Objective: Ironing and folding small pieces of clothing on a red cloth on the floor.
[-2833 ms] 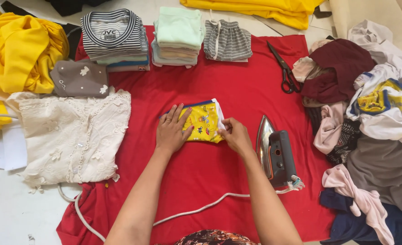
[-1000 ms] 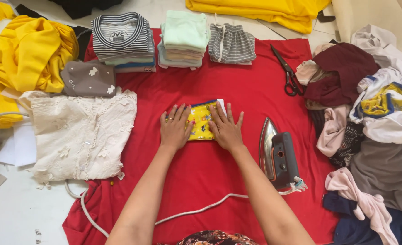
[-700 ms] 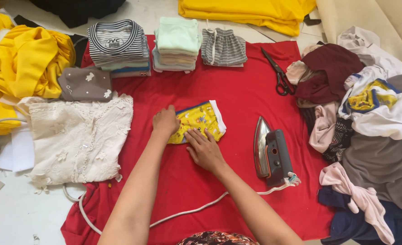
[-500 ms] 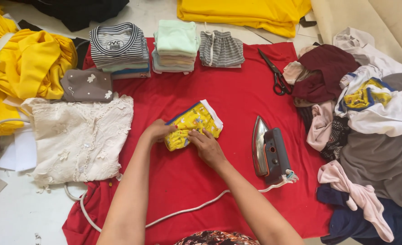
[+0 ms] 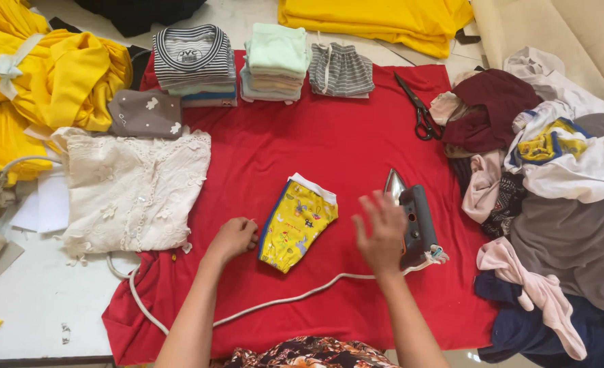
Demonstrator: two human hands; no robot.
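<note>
A small folded yellow printed garment [image 5: 296, 221] with a blue edge and white waistband lies slanted on the red cloth [image 5: 329, 150]. My left hand [image 5: 234, 238] rests on the cloth with its fingers curled, just at the garment's left blue edge; whether it pinches the edge I cannot tell. My right hand [image 5: 381, 232] hovers blurred to the right of the garment, fingers spread and holding nothing. It is in front of the dark iron [image 5: 416, 221], which stands on its heel.
Three folded stacks sit at the back: striped [image 5: 193, 58], mint [image 5: 275, 58], grey striped [image 5: 339, 68]. Black scissors [image 5: 419, 109] lie by a loose clothes pile [image 5: 554, 184]. A white lace top [image 5: 135, 187], brown folded piece [image 5: 145, 112], yellow fabric [image 5: 50, 75] and iron cord [image 5: 295, 300] surround.
Both hands have let go of the yellow garment, which now lies turned and lower on the cloth. My right hand has lifted off toward the iron; the left has drawn back to its edge.
</note>
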